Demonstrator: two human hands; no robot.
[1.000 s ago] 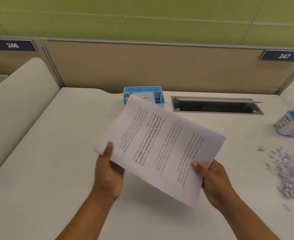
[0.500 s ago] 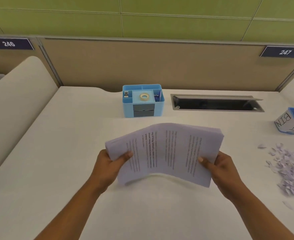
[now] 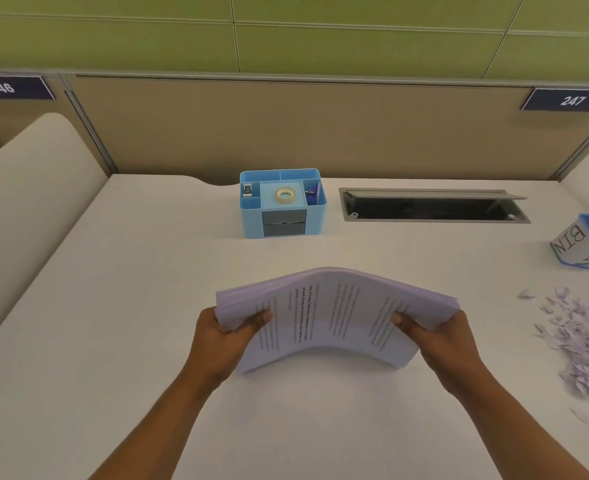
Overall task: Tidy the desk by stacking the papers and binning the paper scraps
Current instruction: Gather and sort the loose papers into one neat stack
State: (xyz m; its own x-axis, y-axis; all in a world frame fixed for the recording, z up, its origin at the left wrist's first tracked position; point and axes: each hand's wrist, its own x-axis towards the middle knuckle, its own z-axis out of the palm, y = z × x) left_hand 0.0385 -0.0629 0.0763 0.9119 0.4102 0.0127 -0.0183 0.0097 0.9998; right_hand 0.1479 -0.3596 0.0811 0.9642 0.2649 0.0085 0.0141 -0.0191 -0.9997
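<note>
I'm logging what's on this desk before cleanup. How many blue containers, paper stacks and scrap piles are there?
Blue containers: 2, the desk organizer and the bin
Paper stacks: 1, the stack of papers, held by the left hand and right hand
Scrap piles: 1, the paper scraps
Total: 4

The blue cup (image 3: 586, 244) reads "BIN"; partition plates read "246" (image 3: 9, 87) and "247" (image 3: 568, 100).
</note>
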